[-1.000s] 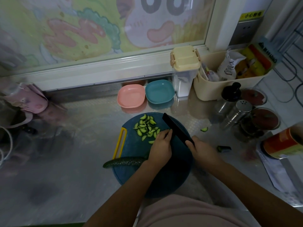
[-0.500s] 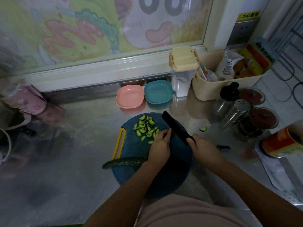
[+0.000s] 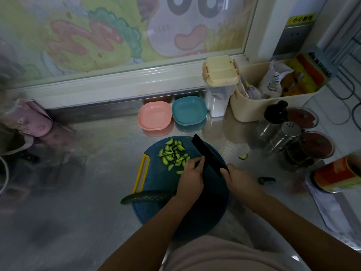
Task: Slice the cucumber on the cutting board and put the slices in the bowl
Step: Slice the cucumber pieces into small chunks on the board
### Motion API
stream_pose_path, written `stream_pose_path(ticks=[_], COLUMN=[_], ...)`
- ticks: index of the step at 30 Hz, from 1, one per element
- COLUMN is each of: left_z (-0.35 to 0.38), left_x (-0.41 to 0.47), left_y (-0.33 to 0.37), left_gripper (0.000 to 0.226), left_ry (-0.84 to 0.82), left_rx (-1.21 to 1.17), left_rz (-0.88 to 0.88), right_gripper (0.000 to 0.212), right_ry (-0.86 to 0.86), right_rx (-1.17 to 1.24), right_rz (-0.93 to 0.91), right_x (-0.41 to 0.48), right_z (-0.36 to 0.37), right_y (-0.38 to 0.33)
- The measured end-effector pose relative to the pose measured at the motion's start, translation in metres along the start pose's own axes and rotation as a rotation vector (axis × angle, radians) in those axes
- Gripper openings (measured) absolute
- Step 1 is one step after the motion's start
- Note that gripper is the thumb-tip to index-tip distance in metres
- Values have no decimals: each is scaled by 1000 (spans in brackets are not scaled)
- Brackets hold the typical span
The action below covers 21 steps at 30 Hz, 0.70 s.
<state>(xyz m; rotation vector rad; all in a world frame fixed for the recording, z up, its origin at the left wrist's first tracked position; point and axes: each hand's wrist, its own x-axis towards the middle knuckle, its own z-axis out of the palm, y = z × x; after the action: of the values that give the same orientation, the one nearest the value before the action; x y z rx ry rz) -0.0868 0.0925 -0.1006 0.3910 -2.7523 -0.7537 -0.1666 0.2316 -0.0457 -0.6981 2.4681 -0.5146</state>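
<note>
A round blue cutting board [image 3: 156, 178] with a yellow handle lies on the steel counter. A pile of green cucumber slices [image 3: 173, 153] sits on its far part. My right hand [image 3: 240, 178] grips the handle of a black knife [image 3: 207, 155], whose blade points away over the board. My left hand [image 3: 192, 178] is curled right beside the blade, pressing on a cucumber piece that is mostly hidden under the fingers. A long dark cucumber [image 3: 146, 196] lies across the board's near left edge, one end under my left wrist. An empty blue bowl [image 3: 189, 110] and an empty pink bowl [image 3: 154, 115] stand behind the board.
A stray slice [image 3: 243, 156] and a cucumber end [image 3: 266, 180] lie on the counter right of the board. Metal shakers [image 3: 285, 133], lidded jars [image 3: 316, 147], an orange can [image 3: 336, 173], a beige basket [image 3: 254, 110] and a yellow-lidded container [image 3: 220, 73] crowd the right. A pink object [image 3: 29, 118] lies far left.
Both hands stay in nearly the same place on the board. The knife blade shifts only slightly beside my left fingers. The slice pile looks the same.
</note>
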Motion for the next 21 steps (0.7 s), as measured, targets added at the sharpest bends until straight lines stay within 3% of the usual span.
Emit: stream_pose_path(ticks=[21], left_z=[0], left_x=[-1], left_y=[0], left_gripper=[52], left_ry=[5], left_rx=[-23], left_rz=[-10], right_gripper=[34], right_ry=[91], right_rx=[194], right_rz=[-1], right_x=[-2], right_z=[15], right_y=[5])
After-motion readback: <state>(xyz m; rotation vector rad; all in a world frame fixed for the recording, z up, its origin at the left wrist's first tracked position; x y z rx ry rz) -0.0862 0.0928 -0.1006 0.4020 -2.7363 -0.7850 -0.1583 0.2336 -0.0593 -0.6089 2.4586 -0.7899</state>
